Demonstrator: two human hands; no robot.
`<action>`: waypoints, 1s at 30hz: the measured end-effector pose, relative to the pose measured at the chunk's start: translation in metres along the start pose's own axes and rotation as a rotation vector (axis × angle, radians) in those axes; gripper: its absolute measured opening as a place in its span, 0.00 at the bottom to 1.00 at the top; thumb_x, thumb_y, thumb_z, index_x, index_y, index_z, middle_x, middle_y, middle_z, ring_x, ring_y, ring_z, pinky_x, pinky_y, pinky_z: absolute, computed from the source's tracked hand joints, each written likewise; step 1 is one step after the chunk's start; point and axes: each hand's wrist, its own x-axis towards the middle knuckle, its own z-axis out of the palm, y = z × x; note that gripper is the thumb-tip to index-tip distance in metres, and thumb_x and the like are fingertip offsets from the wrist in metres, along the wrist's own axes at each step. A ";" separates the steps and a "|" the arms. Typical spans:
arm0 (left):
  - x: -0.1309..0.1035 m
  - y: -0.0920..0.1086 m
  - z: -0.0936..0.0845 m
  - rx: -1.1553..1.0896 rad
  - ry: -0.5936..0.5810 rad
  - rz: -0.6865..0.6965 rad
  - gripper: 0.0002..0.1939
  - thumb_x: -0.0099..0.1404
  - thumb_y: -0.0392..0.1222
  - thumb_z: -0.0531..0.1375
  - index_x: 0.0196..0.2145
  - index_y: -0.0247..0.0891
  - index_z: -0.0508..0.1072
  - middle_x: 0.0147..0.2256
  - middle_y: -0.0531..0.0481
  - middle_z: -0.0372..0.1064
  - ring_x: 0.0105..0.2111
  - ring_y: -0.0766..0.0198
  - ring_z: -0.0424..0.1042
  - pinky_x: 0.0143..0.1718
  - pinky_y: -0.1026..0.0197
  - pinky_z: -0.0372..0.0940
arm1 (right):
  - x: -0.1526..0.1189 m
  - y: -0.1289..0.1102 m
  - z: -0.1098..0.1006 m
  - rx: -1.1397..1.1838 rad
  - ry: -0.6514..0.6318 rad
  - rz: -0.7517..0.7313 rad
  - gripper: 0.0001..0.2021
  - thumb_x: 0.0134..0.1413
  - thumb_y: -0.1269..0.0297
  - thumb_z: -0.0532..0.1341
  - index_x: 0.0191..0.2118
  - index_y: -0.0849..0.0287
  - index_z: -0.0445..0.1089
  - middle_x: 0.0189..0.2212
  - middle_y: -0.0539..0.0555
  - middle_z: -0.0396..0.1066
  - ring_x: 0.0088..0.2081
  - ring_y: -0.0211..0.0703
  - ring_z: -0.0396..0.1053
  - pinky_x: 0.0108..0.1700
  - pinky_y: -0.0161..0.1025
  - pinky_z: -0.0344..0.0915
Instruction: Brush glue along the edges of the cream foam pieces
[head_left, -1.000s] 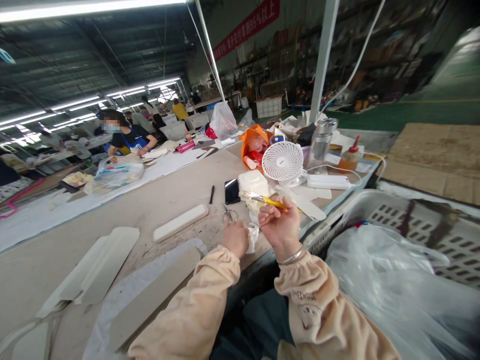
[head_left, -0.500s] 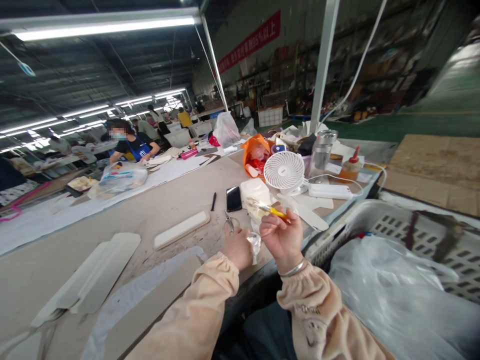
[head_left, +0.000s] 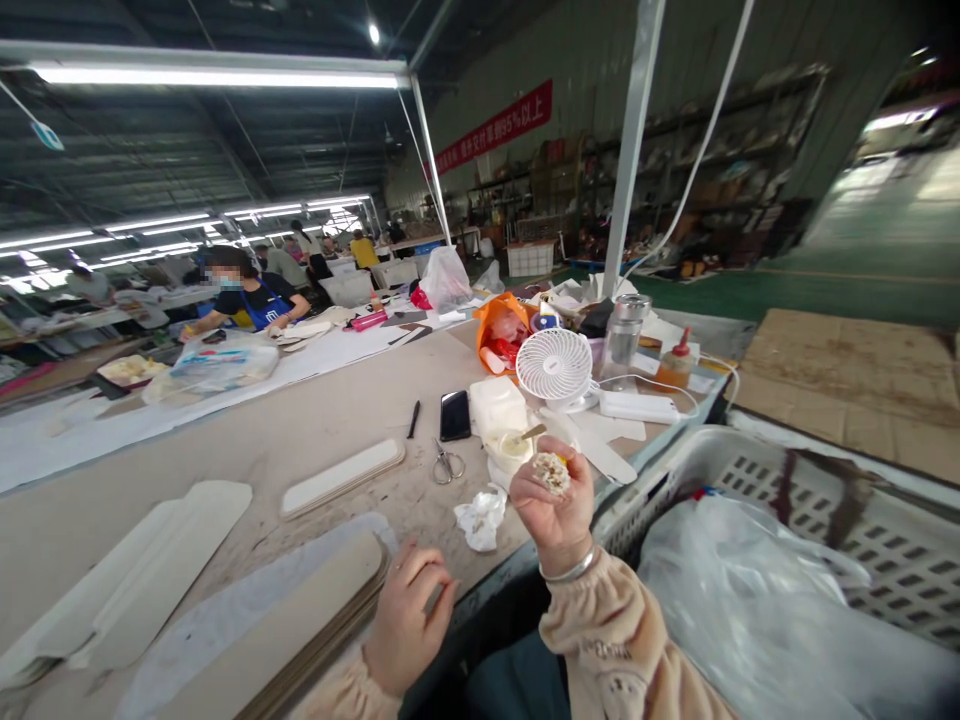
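Note:
My right hand (head_left: 555, 500) is closed around a brush (head_left: 551, 474), its pale, crusted bristles turned toward me and a bit of yellow handle showing. Just beyond it stands a white tub (head_left: 513, 446) of pale paste with a stick in it. My left hand (head_left: 414, 612) holds nothing; its fingers are apart and loosely bent, beside a stack of long pale strips (head_left: 300, 625). Crumpled white tissue (head_left: 480, 517) lies on the table between the hands. Scissors (head_left: 448, 465) rest farther forward, near a phone (head_left: 454, 416) and a black pen-like tool (head_left: 413, 420).
A white fan (head_left: 555, 366), orange bag (head_left: 491, 320), glass jar (head_left: 624, 335), red-capped bottle (head_left: 675, 365) and power strip (head_left: 639, 406) crowd the far right. A plastic crate (head_left: 697, 455) adjoins the table. More pale pieces (head_left: 165, 570) lie left. A co-worker (head_left: 255, 295) sits across.
My left hand has moved from beside the scissors and tissue, back toward me and left. My right hand has turned the brush so its bristles face me. The view has shifted slightly.

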 end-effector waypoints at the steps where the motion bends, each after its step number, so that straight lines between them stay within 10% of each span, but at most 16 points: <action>1: -0.009 -0.001 -0.004 -0.004 -0.002 -0.009 0.08 0.66 0.34 0.56 0.29 0.39 0.70 0.33 0.48 0.68 0.36 0.62 0.71 0.45 0.56 0.68 | 0.000 0.000 0.000 0.002 0.004 0.000 0.05 0.56 0.68 0.59 0.30 0.57 0.63 0.13 0.37 0.51 0.15 0.25 0.57 0.19 0.20 0.54; 11: -0.068 -0.020 -0.026 -0.065 0.007 -0.056 0.07 0.66 0.34 0.57 0.29 0.39 0.70 0.28 0.50 0.69 0.30 0.65 0.72 0.33 0.67 0.69 | 0.000 0.004 -0.002 -0.044 -0.069 0.072 0.09 0.55 0.65 0.58 0.25 0.57 0.60 0.14 0.38 0.42 0.13 0.27 0.42 0.16 0.21 0.48; 20: -0.002 0.044 -0.079 -0.171 0.254 -0.049 0.11 0.61 0.28 0.61 0.40 0.41 0.75 0.39 0.48 0.67 0.46 0.60 0.72 0.50 0.59 0.69 | 0.002 0.008 0.001 -0.116 -0.145 0.159 0.12 0.54 0.64 0.57 0.22 0.56 0.58 0.12 0.38 0.41 0.13 0.29 0.38 0.15 0.25 0.48; 30: 0.049 0.092 -0.098 -0.389 0.320 -0.020 0.17 0.59 0.23 0.59 0.41 0.40 0.76 0.37 0.51 0.64 0.38 0.65 0.69 0.60 0.44 0.61 | 0.000 0.004 -0.003 -0.044 -0.188 0.127 0.10 0.57 0.64 0.55 0.25 0.56 0.58 0.14 0.39 0.40 0.15 0.30 0.46 0.20 0.26 0.59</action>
